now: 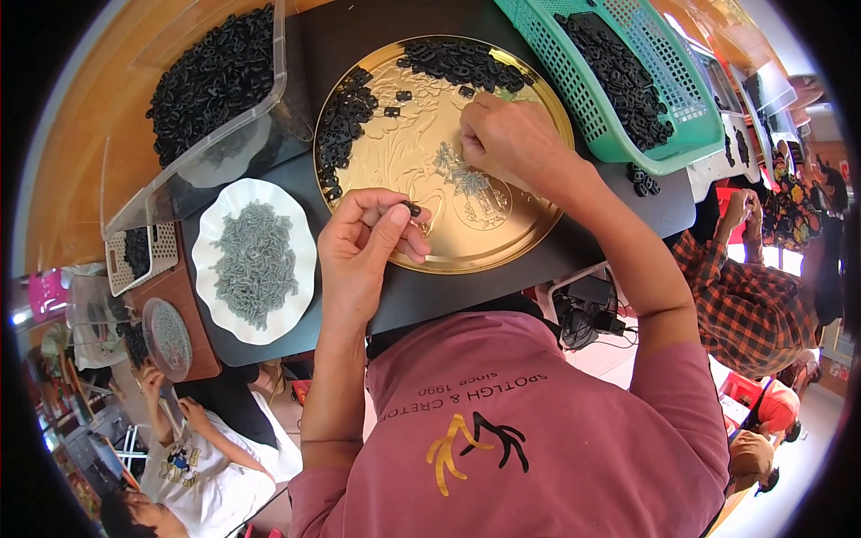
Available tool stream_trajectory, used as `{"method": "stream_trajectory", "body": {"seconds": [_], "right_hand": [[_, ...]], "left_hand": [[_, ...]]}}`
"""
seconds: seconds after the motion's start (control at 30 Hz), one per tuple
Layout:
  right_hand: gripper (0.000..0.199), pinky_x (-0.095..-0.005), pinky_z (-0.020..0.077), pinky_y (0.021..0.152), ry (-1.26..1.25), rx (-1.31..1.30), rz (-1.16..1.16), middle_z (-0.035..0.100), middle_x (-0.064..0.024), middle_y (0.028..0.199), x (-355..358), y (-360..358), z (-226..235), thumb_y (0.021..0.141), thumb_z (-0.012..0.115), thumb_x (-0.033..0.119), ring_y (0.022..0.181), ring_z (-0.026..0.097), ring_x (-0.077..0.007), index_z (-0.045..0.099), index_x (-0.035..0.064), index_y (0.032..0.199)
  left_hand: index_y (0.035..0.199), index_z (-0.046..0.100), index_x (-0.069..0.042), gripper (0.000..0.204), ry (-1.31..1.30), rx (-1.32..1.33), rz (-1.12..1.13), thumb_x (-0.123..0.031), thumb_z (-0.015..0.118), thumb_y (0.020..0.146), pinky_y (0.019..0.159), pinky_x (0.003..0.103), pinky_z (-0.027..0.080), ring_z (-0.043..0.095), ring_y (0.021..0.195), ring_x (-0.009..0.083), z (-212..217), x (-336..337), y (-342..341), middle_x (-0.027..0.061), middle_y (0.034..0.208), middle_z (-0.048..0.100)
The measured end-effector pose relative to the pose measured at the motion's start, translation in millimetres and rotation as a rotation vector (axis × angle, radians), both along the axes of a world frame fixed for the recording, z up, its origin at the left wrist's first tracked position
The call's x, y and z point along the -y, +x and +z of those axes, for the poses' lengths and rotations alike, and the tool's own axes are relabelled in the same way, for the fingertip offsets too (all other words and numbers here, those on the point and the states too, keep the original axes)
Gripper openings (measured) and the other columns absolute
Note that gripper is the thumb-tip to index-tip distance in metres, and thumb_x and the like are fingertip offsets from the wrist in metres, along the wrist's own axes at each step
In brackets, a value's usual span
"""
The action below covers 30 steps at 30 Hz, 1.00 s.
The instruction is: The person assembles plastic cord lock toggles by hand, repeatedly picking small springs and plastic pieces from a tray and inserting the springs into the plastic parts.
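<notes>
The left hand (363,247) holds a small black plastic piece (413,209) pinched between thumb and forefinger, just above the near rim of the round gold tray (529,215) on the dark worktop (628,193). The piece looks light, stiff and smooth, so small that only fingertips can take it; a grip on its two opposite sides, as here, seems the safest, since it could easily slip or flick away. It is too small to tell its long axis or which way it points. The right hand (507,139) rests over the middle of the tray with its fingers curled down onto the surface; whether it has anything between them cannot be told. More black pieces (457,63) lie heaped along the tray's far and left edges. A green basket (619,134) to the right and a clear tub (260,117) to the left hold more of them, and a white scalloped plate (305,251) carries grey pieces (256,260).
</notes>
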State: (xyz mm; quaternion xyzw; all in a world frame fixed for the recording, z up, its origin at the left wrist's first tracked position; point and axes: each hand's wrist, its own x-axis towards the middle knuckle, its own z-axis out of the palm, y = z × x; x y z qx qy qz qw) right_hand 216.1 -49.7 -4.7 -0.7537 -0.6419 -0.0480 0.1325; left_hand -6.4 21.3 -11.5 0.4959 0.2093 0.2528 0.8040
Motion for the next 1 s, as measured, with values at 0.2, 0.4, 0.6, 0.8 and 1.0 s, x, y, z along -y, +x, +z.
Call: {"method": "stream_trajectory", "body": {"seconds": [0.2,0.4,0.6,0.8,1.0], "right_hand": [[0.010,-0.0390,0.0516,0.059,0.031,0.096,-0.019,0.061,-0.0129,0.074,1,4,-1,0.074,0.059,0.011,0.065,0.062,-0.0315,0.058,0.0015,0.076],[0.011,-0.0382,0.0490,0.061,0.029,-0.196,0.057,0.060,-0.0148,0.075,3,16,3,0.074,0.057,0.004,0.066,0.061,-0.0310,0.059,0.0002,0.084],[0.025,-0.0340,0.0515,0.069,0.141,-0.429,0.097,0.062,-0.0139,0.076,14,12,11,0.080,0.056,0.005,0.071,0.063,-0.0254,0.062,-0.0012,0.104],[0.018,-0.0212,0.0466,0.062,0.136,-1.435,0.030,0.063,-0.0023,0.087,21,-24,36,0.090,0.063,0.010,0.064,0.054,-0.0067,0.063,-0.0030,0.102],[0.016,-0.0192,0.0432,0.058,0.151,-1.429,0.059,0.063,-0.0017,0.083,24,-49,47,0.090,0.063,0.012,0.063,0.052,-0.0054,0.064,-0.0015,0.099]], "left_hand": [[0.107,0.054,0.002,0.015,0.000,-0.054,0.049,-0.006,0.056,0.094,0.062,0.023,0.050,0.062,0.066,0.0127,2,0,2,0.0154,0.089,0.066],[0.108,0.054,0.002,0.017,-0.005,-0.048,0.080,-0.006,0.057,0.093,0.062,0.022,0.050,0.062,0.067,0.0121,6,2,4,0.0148,0.090,0.066],[0.108,0.055,0.002,0.019,-0.133,0.002,0.143,-0.006,0.060,0.091,0.062,0.024,0.051,0.062,0.067,0.0128,6,1,7,0.0158,0.091,0.066],[0.106,0.056,0.002,0.019,-0.251,0.088,0.136,-0.006,0.062,0.090,0.061,0.023,0.051,0.063,0.067,0.0133,17,4,15,0.0162,0.091,0.067],[0.104,0.056,0.002,0.016,-0.085,0.084,0.162,-0.004,0.062,0.090,0.061,0.022,0.051,0.062,0.067,0.0123,26,11,16,0.0147,0.089,0.067]]}}
